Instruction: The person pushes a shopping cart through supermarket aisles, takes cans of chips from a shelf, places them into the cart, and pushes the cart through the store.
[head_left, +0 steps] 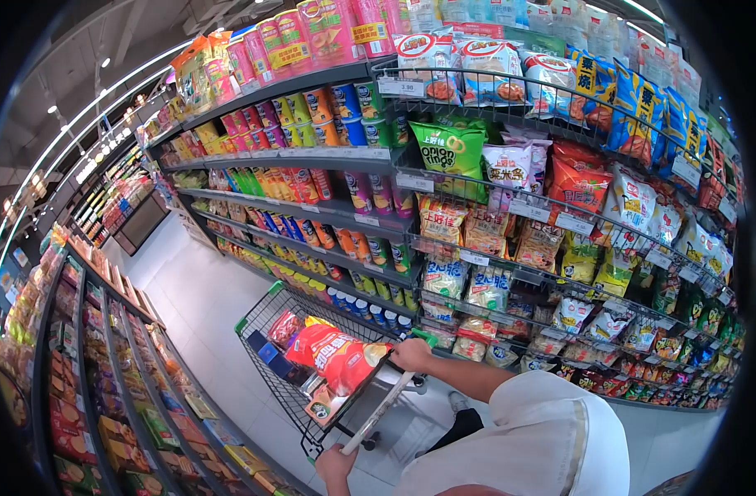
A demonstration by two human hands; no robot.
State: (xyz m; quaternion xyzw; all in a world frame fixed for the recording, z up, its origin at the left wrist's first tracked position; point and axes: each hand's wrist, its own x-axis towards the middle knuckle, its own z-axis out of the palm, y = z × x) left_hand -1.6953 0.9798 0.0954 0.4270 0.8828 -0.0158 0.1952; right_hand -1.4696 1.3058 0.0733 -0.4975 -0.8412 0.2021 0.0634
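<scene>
My right hand [411, 355] is closed around the far end of the shopping cart's handle [385, 407]. At the handle's other end, my left hand [337, 463] also grips the bar. In front of me is the wire shopping cart [254, 343], with green corner pieces. A large red and yellow snack bag [337, 355] lies on top inside it. Beside that bag are a smaller red package [285, 328] and a dark blue box [272, 359]. Nearer the handle sits a package with a round dark picture [320, 409], partly covered by the bag.
Tall shelves of canned chips [345, 103] and bagged snacks [448, 157] line the right, close to the cart. Lower shelves of packaged goods [117, 438] run along the left. A pale tiled aisle [192, 273] stretches ahead between them toward more shelving [117, 194].
</scene>
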